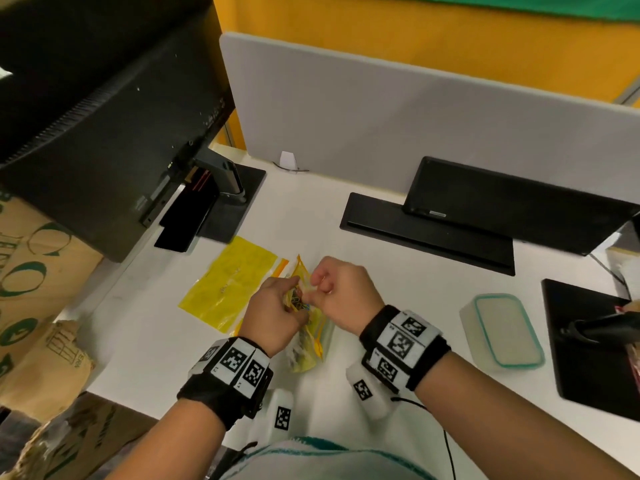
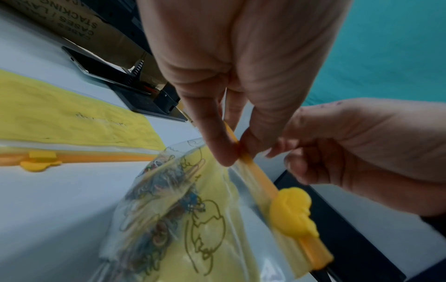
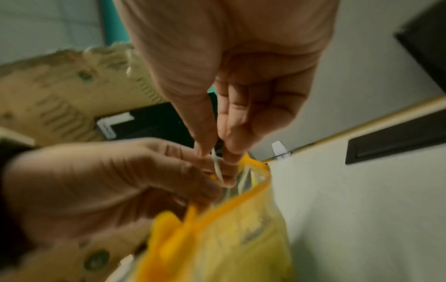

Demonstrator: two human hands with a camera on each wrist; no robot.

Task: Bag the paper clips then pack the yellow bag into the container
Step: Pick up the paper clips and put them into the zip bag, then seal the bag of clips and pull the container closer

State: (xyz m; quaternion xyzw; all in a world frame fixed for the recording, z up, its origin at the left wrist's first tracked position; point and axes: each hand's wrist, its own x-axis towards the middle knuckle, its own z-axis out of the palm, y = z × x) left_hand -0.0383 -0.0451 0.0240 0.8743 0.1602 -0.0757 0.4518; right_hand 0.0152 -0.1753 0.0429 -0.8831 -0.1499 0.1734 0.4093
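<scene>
I hold a yellow zip bag [image 1: 304, 355] upright over the white desk, near its front edge. My left hand [image 1: 294, 282] pinches the bag's orange zip strip [image 2: 255, 171] between thumb and fingers [image 2: 217, 145]. My right hand [image 1: 317, 282] pinches the opposite edge of the mouth [image 3: 217, 166], close against the left hand [image 3: 96, 181]. Several coloured paper clips [image 2: 164, 200] show through the bag's clear side. A yellow duck-shaped slider [image 2: 292, 211] sits on the zip strip. The clear container [image 1: 504, 332] with a teal-rimmed lid stands to the right, lid on.
A second yellow zip bag [image 1: 232, 282] lies flat on the desk left of my hands. A black monitor [image 1: 104, 133] looms at the left, a black device [image 1: 485, 209] at the back right, a black stand base [image 1: 595, 341] at the far right. Cardboard boxes [image 1: 31, 271] stand beside the desk.
</scene>
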